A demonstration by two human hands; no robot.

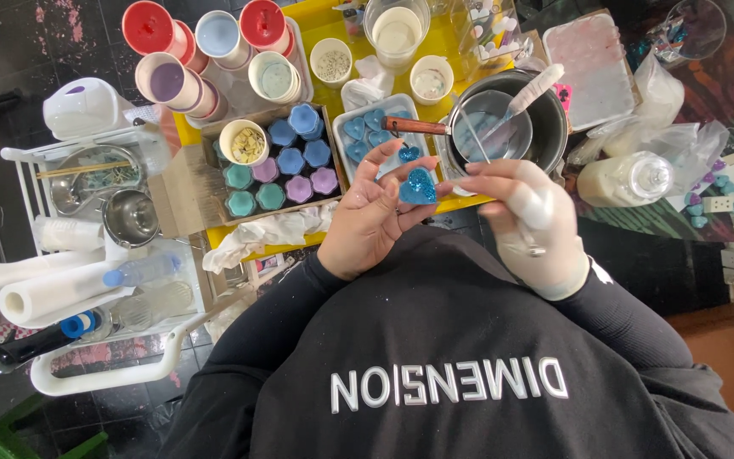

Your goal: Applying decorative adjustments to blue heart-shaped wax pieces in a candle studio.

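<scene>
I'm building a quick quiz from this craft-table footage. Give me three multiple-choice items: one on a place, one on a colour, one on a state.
1. Where is the blue heart piece?
A. In the saucepan
B. Between the fingertips of both hands
C. On the floor

2. What colour is the work surface under the moulds?
A. Yellow
B. Green
C. White

3. How do the hands differ?
A. Both gloved
B. Both bare
C. The right hand wears a whitish glove, the left hand is bare

Answers:
B, the heart sits between the fingers of both hands above the lap.
A, yellow shows around the tray of hearts and the box of flower shapes.
C, only the right hand is covered.
</scene>
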